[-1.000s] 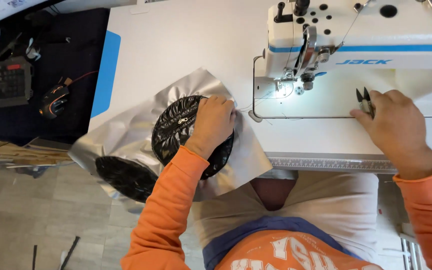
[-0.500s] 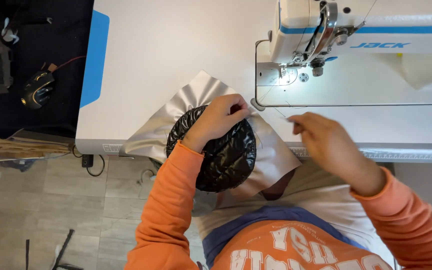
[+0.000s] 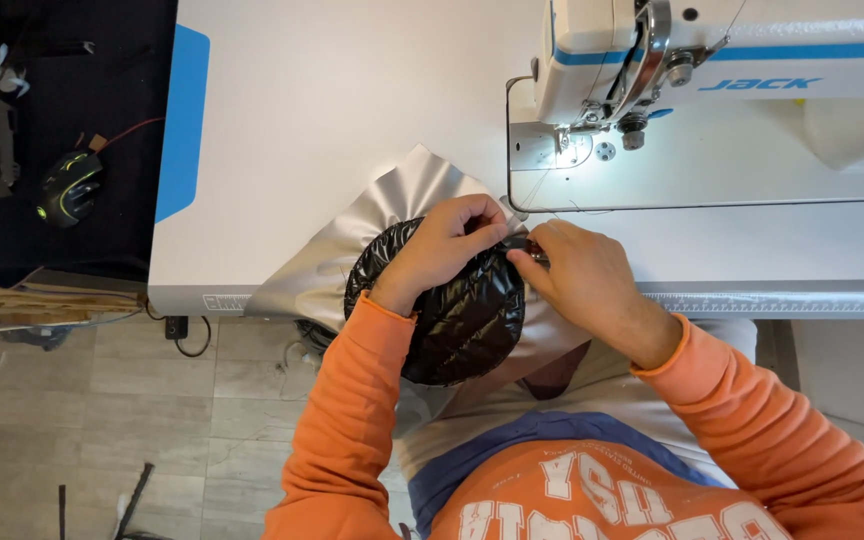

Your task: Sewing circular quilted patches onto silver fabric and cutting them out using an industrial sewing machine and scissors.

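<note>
left hand (image 3: 439, 250) pinches the black quilted piece (image 3: 452, 310); right hand (image 3: 577, 275) grips small snips (image 3: 532, 252) close by, risking nicked fabric.

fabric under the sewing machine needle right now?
No: the silver fabric lies left of the sewing machine, held in both hands.

At the tabletop's (image 3: 352, 100) front edge I see glossy black quilted cloth (image 3: 462, 310), puffy and shiny as nylon, lying over a smooth silver-grey fabric (image 3: 372, 225) with a soft satin sheen. My left hand (image 3: 442, 250) presses on the black cloth. The tabletop itself looks like smooth, matt white laminate. The sewing machine (image 3: 732, 60) at the far right corner has a smooth white enamelled body with bright metal parts. My sleeves (image 3: 342, 420) are matt orange knit.
</note>
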